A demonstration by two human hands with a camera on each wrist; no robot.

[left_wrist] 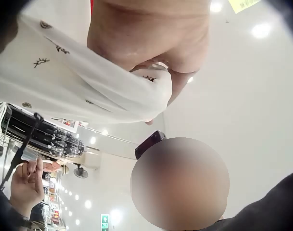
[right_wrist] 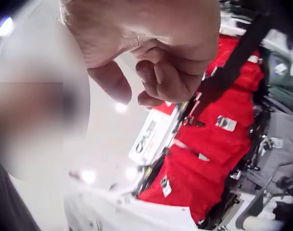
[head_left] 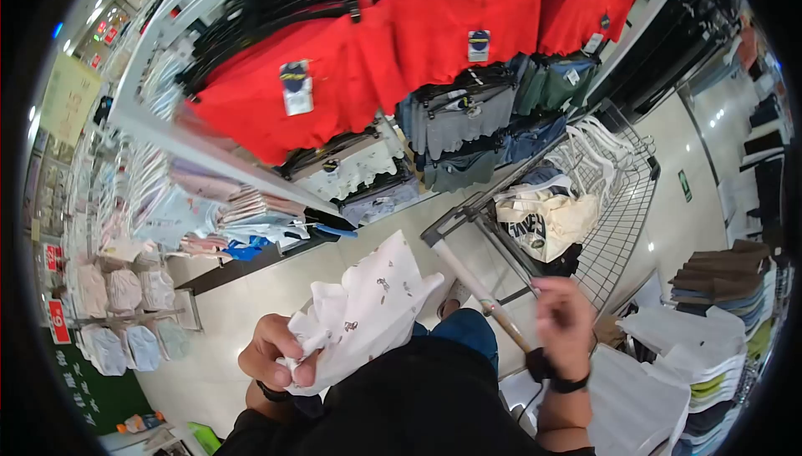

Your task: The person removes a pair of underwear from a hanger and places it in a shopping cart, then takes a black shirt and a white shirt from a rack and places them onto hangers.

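My left hand [head_left: 280, 352] [left_wrist: 151, 36] pinches a bunched edge of a white cloth item with small dark prints [head_left: 368, 301] [left_wrist: 74, 82] between thumb and fingers. The cloth spreads up and to the right of that hand, in front of my dark top. My right hand [head_left: 564, 322] [right_wrist: 151, 53] is raised to the right of the cloth, beside the cart's handle [head_left: 476, 289]. Its fingers are loosely bent with the thumb apart, and they hold nothing. In the head view this hand is blurred.
A wire shopping cart [head_left: 622, 230] holds a cream garment [head_left: 547, 222] and white hangers [head_left: 593, 151]. Red garments [head_left: 468, 22] hang on a rack ahead, with grey ones below. Small clothes [head_left: 188, 205] hang at the left; folded clothes [head_left: 718, 276] lie at the right.
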